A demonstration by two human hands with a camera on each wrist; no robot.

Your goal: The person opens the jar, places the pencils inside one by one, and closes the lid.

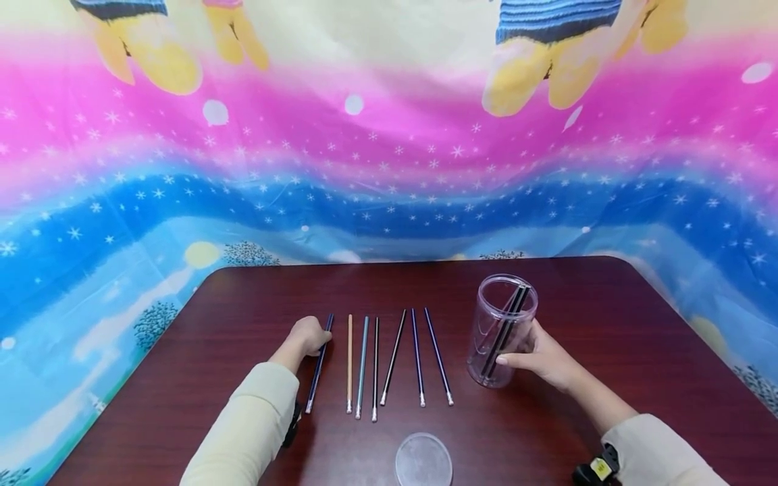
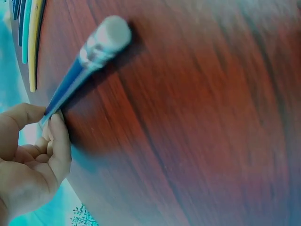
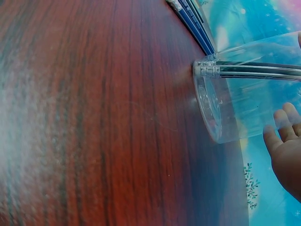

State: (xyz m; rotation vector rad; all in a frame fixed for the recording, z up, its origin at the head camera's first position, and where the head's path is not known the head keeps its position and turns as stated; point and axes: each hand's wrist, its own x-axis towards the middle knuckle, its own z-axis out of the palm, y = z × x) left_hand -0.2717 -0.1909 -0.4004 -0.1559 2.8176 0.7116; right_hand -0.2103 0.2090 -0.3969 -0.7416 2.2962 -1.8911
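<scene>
My left hand (image 1: 308, 335) pinches a dark blue pencil (image 1: 319, 364) near its far end, between thumb and fingers. In the left wrist view the white eraser end of this pencil (image 2: 70, 84) points toward the camera. On the right, my right hand (image 1: 539, 356) grips a clear plastic jar (image 1: 480, 344) from its right side, thumb across the front. Dark pencils (image 1: 506, 331) lean inside the jar, and their eraser ends (image 3: 207, 69) are down at its bottom in the right wrist view.
Between the hands several pencils lie in a row, among them a yellow one (image 1: 349, 364), a light blue one (image 1: 362, 368) and a dark blue one (image 1: 439, 358). A round clear lid (image 1: 423, 460) lies at the near edge. Behind the table (image 1: 255, 290) hangs a patterned cloth (image 1: 389, 162).
</scene>
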